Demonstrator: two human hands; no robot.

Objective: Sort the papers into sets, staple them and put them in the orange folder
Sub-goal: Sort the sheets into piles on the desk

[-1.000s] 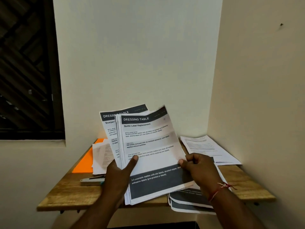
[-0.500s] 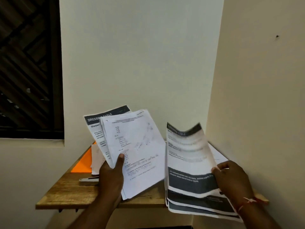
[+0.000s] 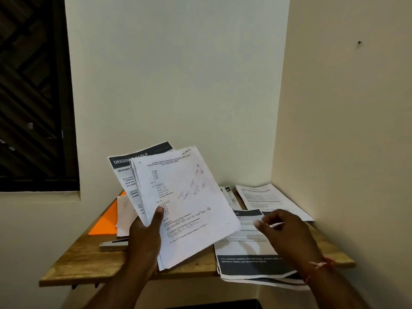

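– Over the wooden shelf [image 3: 89, 264], the left hand [image 3: 142, 239] holds up a fanned stack of papers [image 3: 185, 204]. Its thumb is pressed flat on the front sheet; the other fingers are hidden behind.

– And the right hand [image 3: 287, 237]?

– Low over the dark-banded pile [image 3: 245, 262] at the shelf's right front. Its fingers are loosely curled and blurred, with nothing pinched that I can make out.

– Where's the orange folder [image 3: 107, 221]?

– Back left on the shelf, partly under loose white sheets [image 3: 124, 215]. The stapler [image 3: 113, 244] is just in front of it.

– What worries you?

– That banded pile hangs over the front edge. A careless brush of the wrist could send it sliding to the floor. The fan is also pinned mostly by one thumb, so a sheet could slip loose.

– What has changed?

– Half a second ago the right hand held a banded sheet up in the air. Now that sheet lies on the pile and the hand is off it. A second back, the same sheet fronted the left-hand stack. A sheet of sums leads there now.
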